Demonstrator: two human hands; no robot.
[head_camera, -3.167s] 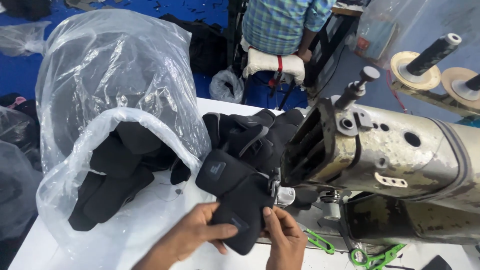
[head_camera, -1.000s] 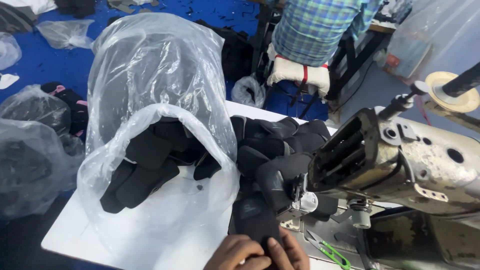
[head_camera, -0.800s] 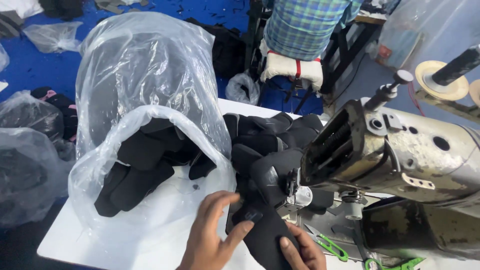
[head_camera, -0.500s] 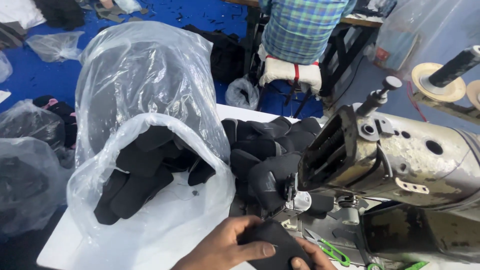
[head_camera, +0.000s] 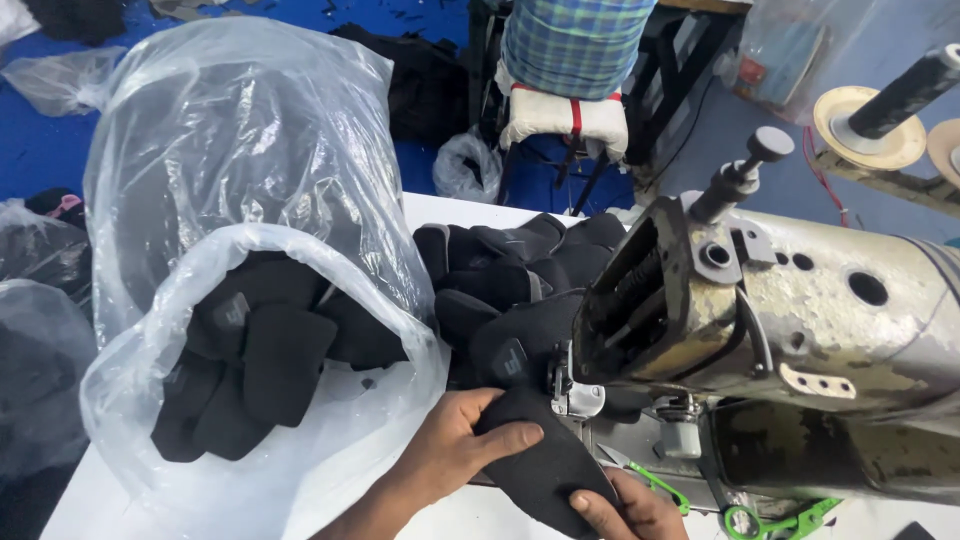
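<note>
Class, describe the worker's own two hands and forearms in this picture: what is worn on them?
Both are bare. The left hand and its forearm show no glove, sleeve, watch or ring. The right hand is also ungloved; only its fingers and part of the back show at the frame's bottom edge.

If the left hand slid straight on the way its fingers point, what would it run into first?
The left hand points right, across the black fabric piece it already grips. Going straight on, it would probably meet the presser-foot area under the sewing machine head first, though depth is hard to judge here.
</note>
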